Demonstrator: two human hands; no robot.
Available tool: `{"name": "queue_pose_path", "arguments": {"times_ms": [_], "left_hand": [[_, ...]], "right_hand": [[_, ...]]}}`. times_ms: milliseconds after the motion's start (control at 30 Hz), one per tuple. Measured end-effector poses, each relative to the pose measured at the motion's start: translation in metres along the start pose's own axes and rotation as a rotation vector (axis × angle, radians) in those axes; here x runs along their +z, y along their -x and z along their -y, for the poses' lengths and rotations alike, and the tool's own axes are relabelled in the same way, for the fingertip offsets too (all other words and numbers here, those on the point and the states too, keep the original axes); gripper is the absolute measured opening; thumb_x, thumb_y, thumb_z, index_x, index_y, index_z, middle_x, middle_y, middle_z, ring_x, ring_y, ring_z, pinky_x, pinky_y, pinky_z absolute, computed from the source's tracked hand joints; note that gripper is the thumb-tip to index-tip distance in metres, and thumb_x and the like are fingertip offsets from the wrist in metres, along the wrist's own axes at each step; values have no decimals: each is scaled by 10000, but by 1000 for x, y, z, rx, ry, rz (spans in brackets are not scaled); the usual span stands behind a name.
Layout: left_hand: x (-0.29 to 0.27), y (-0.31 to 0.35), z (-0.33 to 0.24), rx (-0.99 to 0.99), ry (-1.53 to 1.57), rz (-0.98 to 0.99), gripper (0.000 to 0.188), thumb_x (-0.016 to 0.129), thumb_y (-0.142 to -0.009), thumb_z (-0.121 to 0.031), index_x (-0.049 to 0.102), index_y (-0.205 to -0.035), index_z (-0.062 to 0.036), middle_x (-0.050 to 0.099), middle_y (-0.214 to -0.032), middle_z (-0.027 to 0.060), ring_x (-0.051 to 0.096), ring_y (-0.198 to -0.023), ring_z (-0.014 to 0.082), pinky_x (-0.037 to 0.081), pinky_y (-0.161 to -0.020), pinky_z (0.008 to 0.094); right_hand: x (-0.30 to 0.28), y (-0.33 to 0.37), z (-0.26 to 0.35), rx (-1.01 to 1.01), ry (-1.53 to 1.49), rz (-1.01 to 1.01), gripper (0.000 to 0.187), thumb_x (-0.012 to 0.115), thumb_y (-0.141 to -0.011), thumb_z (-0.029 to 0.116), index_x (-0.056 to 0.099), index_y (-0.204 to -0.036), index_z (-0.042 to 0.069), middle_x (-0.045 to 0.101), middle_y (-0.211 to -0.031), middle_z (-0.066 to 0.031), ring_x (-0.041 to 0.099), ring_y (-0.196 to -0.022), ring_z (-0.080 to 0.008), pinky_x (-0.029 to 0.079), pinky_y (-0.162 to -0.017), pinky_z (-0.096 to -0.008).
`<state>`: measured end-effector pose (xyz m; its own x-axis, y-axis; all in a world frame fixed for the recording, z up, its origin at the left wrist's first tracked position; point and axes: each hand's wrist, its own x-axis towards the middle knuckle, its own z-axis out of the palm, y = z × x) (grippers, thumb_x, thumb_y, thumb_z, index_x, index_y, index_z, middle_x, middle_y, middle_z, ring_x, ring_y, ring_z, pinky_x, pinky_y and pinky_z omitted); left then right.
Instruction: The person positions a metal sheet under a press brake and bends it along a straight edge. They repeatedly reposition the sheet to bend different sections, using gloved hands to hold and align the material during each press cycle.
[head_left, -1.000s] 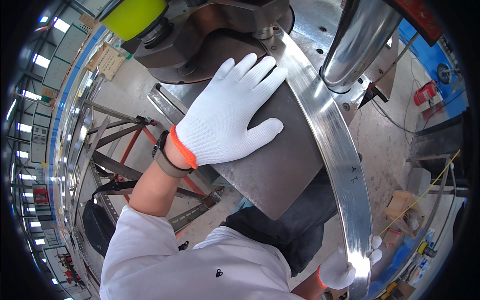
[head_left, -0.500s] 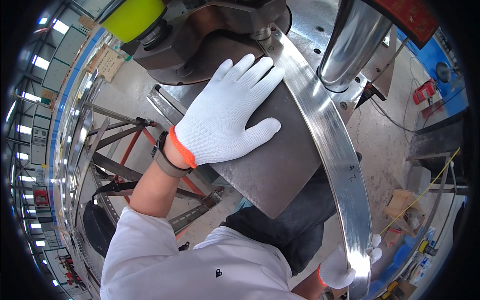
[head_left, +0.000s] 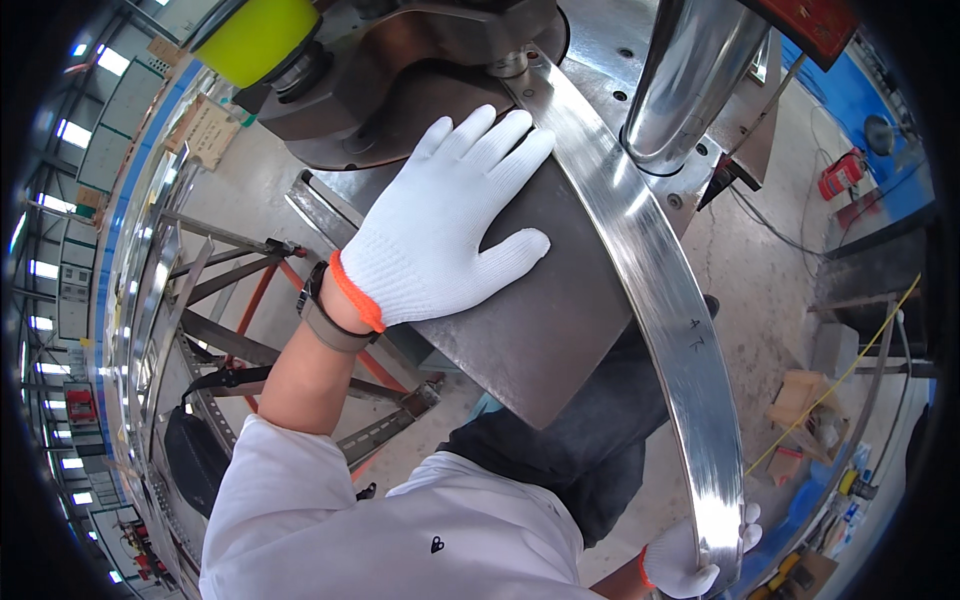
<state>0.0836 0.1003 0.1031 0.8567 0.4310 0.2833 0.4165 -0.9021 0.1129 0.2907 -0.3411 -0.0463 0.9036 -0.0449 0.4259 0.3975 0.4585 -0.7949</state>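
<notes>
My left hand (head_left: 445, 225), in a white knitted glove with an orange cuff, lies palm down with fingers spread on a dark flat metal plate (head_left: 545, 330). Its fingertips reach the inner edge of a long, curved, shiny metal strip (head_left: 650, 265); whether they press on it I cannot tell. At the lower right my right hand (head_left: 690, 560), gloved the same way, grips the strip's near end, thumb on top and fingertips showing past the outer edge. The strip's far end sits beside a round metal post (head_left: 510, 65) on the machine (head_left: 400, 90).
A thick polished cylinder (head_left: 690, 90) stands right of the strip, with a bright yellow-green part (head_left: 255, 40) at upper left. A steel frame with orange bars (head_left: 260, 300) stands left. Farther right are a red fire extinguisher (head_left: 843, 175), floor cables and a wooden box (head_left: 800, 395).
My right hand has slid slightly toward the near end of the strip. My left hand keeps its place on the plate, and the whole view has shifted a little.
</notes>
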Motion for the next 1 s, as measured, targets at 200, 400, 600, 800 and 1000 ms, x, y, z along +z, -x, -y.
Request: {"name": "queue_pose_path", "arguments": {"times_ms": [200,400,600,800,1000], "left_hand": [[0,-1,1,11,5,1,812,742,-1020,-349,491,-1711,-5,480,-1739,276,405,-1636,494,266,-1382,579],[-7,-4,-5,-19,34,36,830,743,-1013,-347,479,-1722,-5,466,-1750,287,409,-1628,501,260,-1388,571],[-6,-4,-3,-20,40,32,859,745,-997,-357,470,-1728,1,453,-1760,302,413,-1620,516,267,-1384,575],[-6,-7,-3,-10,24,39,846,742,-985,-349,495,-1702,25,484,-1728,321,438,-1595,532,289,-1366,578],[-8,-8,-3,-8,38,41,832,738,-967,-345,524,-1670,45,514,-1694,334,453,-1577,543,310,-1348,578]], "right_hand": [[-18,-9,3,53,-59,199,508,654,-924,464,671,-1237,65,649,-1214,-131,615,-1245,-404,502,-1126,-576],[-11,-8,2,-54,36,219,456,667,-946,399,764,-1269,92,700,-1318,-107,607,-1408,-448,526,-1145,-640],[1,-8,-1,15,-39,208,406,659,-930,333,800,-1235,104,736,-1321,-77,618,-1423,-454,531,-1118,-666],[21,-9,2,-13,-108,216,410,678,-889,290,790,-1212,64,723,-1355,-90,632,-1373,-450,522,-1096,-632],[54,2,12,99,-44,120,578,700,-877,291,669,-1407,64,627,-1462,-231,617,-1360,-476,481,-1163,-643]]}}
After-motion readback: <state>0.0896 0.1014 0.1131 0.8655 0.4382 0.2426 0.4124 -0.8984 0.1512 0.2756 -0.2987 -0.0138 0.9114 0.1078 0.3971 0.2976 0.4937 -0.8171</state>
